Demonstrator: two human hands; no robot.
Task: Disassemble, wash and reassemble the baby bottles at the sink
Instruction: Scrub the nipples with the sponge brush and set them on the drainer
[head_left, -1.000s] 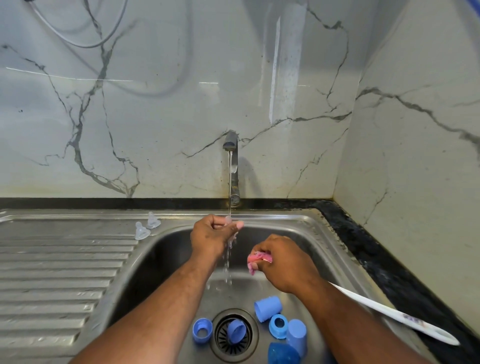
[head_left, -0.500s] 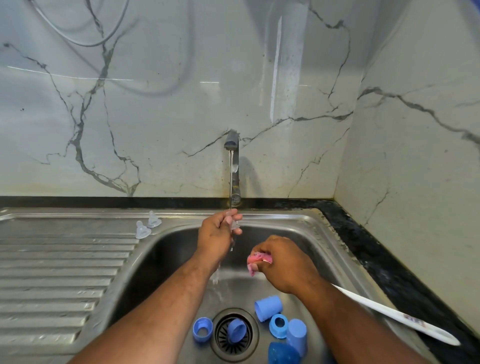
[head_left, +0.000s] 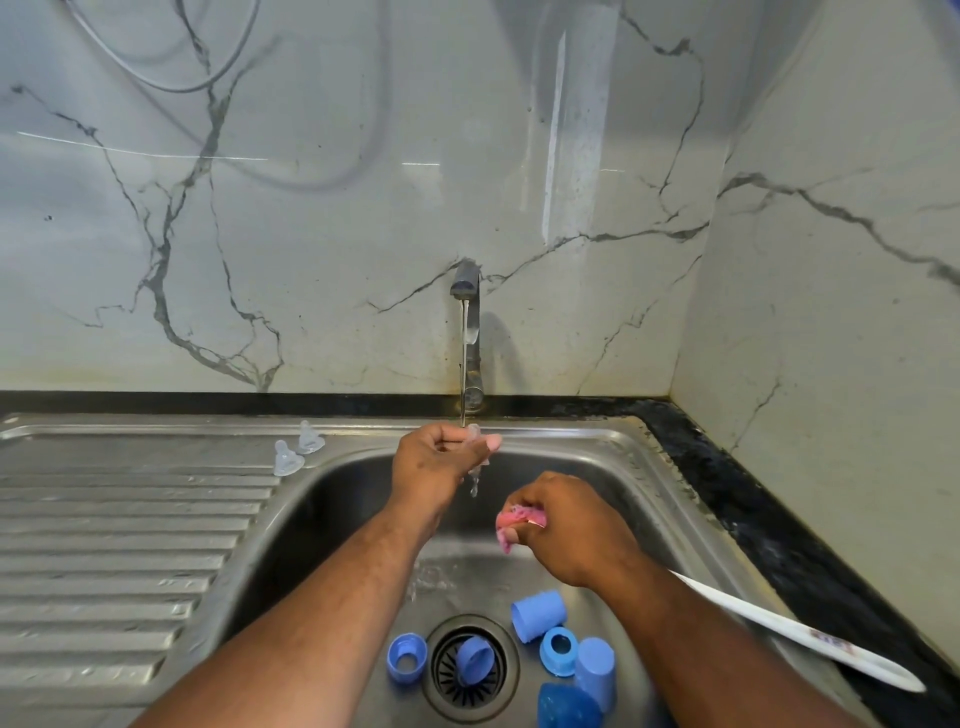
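The left grip (head_left: 439, 460) pinches a clear teat (head_left: 474, 434) between thumb and fingertips – the teat protrudes above the pinch. Against a second ago the grip sits slightly higher, so the tap (head_left: 466, 283) stream now lands on the teat: rinsing is judged under way. The right grip (head_left: 566, 525) stays curled round the pink sponge (head_left: 511, 522), lower right, apart from the teat – blue parts (head_left: 537, 613) wait in the sink (head_left: 343, 499)

The ribbed drainboard (head_left: 114, 545) left of the basin (head_left: 322, 519) lies open to a reach, but for two clear teats (head_left: 287, 458) at its back right corner. The tap (head_left: 471, 338) and its stream bar the basin's back edge, and both forearms cross its middle. Blue caps and rings (head_left: 537, 613) crowd the front floor around the drain (head_left: 444, 680). A white handle (head_left: 789, 631) lies along the right rim.
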